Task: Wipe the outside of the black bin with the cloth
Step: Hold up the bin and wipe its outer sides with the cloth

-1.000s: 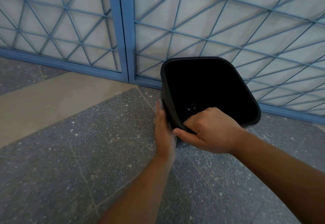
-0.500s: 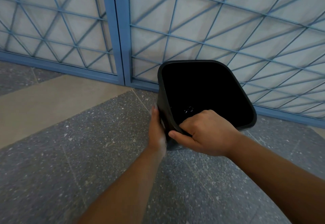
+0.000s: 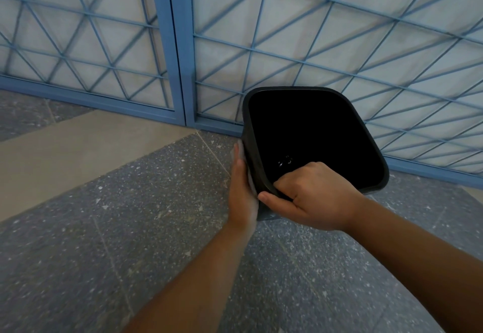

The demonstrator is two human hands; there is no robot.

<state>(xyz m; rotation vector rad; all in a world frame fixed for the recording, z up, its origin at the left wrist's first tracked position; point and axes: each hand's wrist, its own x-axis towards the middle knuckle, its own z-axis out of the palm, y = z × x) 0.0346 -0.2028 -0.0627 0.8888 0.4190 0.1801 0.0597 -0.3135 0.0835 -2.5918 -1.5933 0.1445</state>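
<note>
My right hand (image 3: 317, 196) grips the black bin's (image 3: 313, 134) near rim, fingers curled inside; my left hand (image 3: 241, 188), fingers straight and together, presses a grey cloth (image 3: 250, 179) flat on its left wall.

A speckled dark grey stone floor (image 3: 130, 228) carries a pale beige band (image 3: 78, 154) running diagonally across it. Blue-framed lattice panels (image 3: 287, 32) stand along its far edge.

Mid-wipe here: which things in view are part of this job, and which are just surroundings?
Part of the job:
black bin
cloth, pressed flat against the bin's side
left hand, on the cloth
right hand, gripping the rim

Surroundings:
blue lattice panels
speckled floor
</note>
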